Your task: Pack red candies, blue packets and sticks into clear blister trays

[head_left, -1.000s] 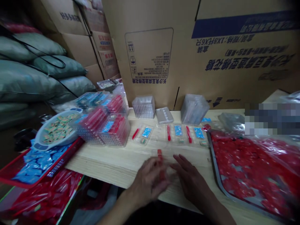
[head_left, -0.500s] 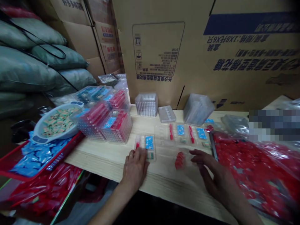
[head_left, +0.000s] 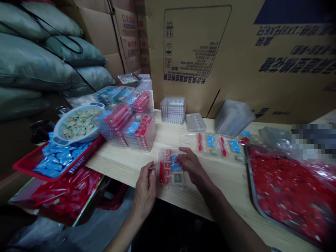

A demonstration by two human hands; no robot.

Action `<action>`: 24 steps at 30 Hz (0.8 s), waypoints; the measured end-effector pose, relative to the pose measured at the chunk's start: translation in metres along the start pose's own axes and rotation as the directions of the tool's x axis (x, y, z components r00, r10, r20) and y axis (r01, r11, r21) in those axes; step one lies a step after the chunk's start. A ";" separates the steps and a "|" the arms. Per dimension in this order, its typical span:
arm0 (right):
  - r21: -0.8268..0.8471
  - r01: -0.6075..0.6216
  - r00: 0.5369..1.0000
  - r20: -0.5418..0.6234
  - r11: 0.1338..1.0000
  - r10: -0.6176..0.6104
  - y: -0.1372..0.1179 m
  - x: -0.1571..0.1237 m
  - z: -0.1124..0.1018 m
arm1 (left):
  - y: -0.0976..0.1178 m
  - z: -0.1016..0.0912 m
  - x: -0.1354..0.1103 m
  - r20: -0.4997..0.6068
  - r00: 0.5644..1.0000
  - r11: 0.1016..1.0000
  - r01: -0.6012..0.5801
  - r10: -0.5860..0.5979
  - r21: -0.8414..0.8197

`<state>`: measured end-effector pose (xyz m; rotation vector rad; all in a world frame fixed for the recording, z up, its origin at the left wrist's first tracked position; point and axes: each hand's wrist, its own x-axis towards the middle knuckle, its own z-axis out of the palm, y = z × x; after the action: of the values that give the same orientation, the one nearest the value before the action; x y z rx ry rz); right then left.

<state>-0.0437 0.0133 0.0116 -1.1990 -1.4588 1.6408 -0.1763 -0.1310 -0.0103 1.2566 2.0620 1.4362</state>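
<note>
Clear plastic tray sits on a long, pale wooden table, right in front of the person. In the tray are small red squares, a thin red stick and a little blue packet. The long side of the tray points from the person's body toward the back of the table. The left hand is open and curved, not in a fist, and is at the tray's left edge. The right hand comes in from the right and is also open, with its fingers lying on the tray near the blue packet. So the right hand is more over the tray, and the left hand is only at its side. I cannot tell if the hands are gripping the tray or just touching it. Behind the tray, more clear trays with red sticks and blue packets lie in a row. To the right is a metal-edged tray with a bag of red pieces. To the left are see-through boxes of red pieces and a white bowl.
</note>
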 end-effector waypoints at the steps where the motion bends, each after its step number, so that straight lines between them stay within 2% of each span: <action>1: -0.080 0.019 1.000 -0.016 0.997 -0.021 0.005 0.005 0.003 | 0.000 0.003 -0.001 0.013 1.000 1.000 -0.015 0.015 0.008; 3: -0.312 0.114 0.989 -0.055 0.943 -0.138 0.014 0.013 0.002 | -0.002 0.008 -0.002 0.049 0.998 0.999 -0.041 0.040 0.022; 5: -0.550 0.216 0.953 -0.062 0.807 -0.298 0.020 0.017 -0.003 | -0.005 0.011 -0.002 0.078 0.994 0.996 -0.080 0.076 0.044; 7: -0.697 0.282 0.913 -0.016 0.659 -0.407 0.025 0.014 -0.007 | -0.008 0.013 -0.001 0.090 0.989 0.990 -0.122 0.116 0.068; 10: -0.760 0.382 0.882 0.131 0.525 -0.452 0.032 0.002 -0.011 | -0.010 0.015 0.001 0.099 0.983 0.982 -0.163 0.154 0.094; 12: -0.736 0.464 0.856 0.231 0.492 -0.462 0.036 -0.006 -0.011 | -0.010 0.015 0.005 0.124 0.980 0.981 -0.166 0.154 0.098; 14: -0.693 0.488 0.850 0.240 0.531 -0.468 0.041 -0.011 -0.013 | -0.011 0.013 0.010 0.128 0.986 0.991 -0.119 0.110 0.068; 17: -0.611 0.339 0.921 0.059 0.715 -0.386 0.047 -0.013 -0.018 | -0.011 0.011 0.021 0.060 0.993 0.987 0.110 -0.103 -0.117; 20: -0.471 0.221 0.965 -0.022 0.854 -0.262 0.053 -0.015 -0.022 | -0.008 0.011 0.027 0.100 0.928 0.831 0.366 -0.358 -0.420; 22: -0.389 0.203 0.974 -0.016 0.899 -0.227 0.058 -0.017 -0.021 | -0.003 0.013 0.027 0.156 0.887 0.720 0.447 -0.436 -0.532; 24: -0.315 0.173 0.980 -0.034 0.933 -0.194 0.062 -0.020 -0.019 | 0.004 0.017 0.025 0.171 0.865 0.667 0.476 -0.471 -0.573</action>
<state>-0.0112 -0.0086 -0.0443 -1.2256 -1.7772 1.2674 -0.1766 -0.1001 -0.0093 0.4132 1.5412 1.6104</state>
